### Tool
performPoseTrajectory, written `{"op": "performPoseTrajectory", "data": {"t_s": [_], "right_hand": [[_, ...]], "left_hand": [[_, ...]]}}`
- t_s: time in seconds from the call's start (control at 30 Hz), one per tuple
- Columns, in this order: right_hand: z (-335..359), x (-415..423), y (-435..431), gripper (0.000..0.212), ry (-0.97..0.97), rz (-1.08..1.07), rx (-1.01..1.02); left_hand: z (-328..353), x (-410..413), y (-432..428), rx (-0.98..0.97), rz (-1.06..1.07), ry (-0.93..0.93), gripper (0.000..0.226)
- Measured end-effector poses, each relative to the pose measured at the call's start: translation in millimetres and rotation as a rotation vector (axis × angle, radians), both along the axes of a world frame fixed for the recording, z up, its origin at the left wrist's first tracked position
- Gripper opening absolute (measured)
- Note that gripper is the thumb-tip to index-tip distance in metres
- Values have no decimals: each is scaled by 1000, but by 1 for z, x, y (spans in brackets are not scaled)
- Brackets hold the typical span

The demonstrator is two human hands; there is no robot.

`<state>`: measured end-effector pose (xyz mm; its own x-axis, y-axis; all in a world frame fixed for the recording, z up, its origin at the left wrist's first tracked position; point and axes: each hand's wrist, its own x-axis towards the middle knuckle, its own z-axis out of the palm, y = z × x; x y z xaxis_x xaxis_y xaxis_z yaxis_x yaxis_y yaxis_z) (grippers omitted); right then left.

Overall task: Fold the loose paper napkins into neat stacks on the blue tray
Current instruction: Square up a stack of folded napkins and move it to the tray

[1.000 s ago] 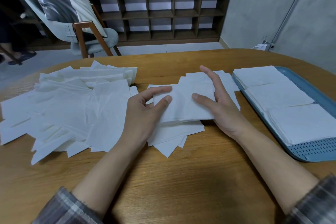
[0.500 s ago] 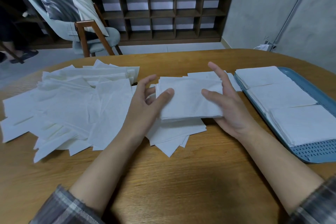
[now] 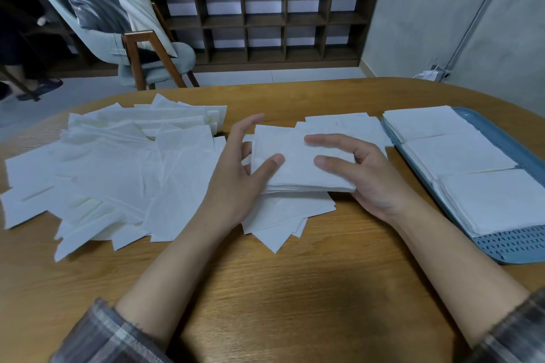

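My left hand (image 3: 236,180) and right hand (image 3: 368,177) had fingers (image 3: 330,142) clasping 1 folded napkin stack (image 3: 295,169) over the bench (image 3: 295,289); I judged its edges needed squaring before it went to the blue tray (image 3: 525,250).

We get dim, flat indoor light, no glare. A soft dark shadow sits on the table (image 3: 309,303) near the bottom edge. The white napkins (image 3: 118,171) stay bright with faint texture. Wide-angle distortion bends the table rim and shelf (image 3: 265,18). The chair (image 3: 124,38) and far background look slightly smeared
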<state>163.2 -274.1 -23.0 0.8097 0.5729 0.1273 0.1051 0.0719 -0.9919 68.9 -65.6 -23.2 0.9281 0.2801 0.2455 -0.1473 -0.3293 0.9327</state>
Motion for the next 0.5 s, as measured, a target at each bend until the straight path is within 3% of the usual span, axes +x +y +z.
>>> {"op": "performPoseTrajectory", "data": {"t_s": [0.1,0.23,0.3,0.5], "right_hand": [[-1,3,-3,30,-158,-159,-82],[-2,7,-4,31,-300,-371,-162],[-4,9,-5,31,-322,-432,-180],[-6,12,-6,33,-295,-489,-183]], "left_hand": [[0,-1,-4,109,-4,-5,69],[-9,1,2,426,10,72,89],[-12,1,2,528,-13,108,79],[-20,4,5,652,24,26,22]]}}
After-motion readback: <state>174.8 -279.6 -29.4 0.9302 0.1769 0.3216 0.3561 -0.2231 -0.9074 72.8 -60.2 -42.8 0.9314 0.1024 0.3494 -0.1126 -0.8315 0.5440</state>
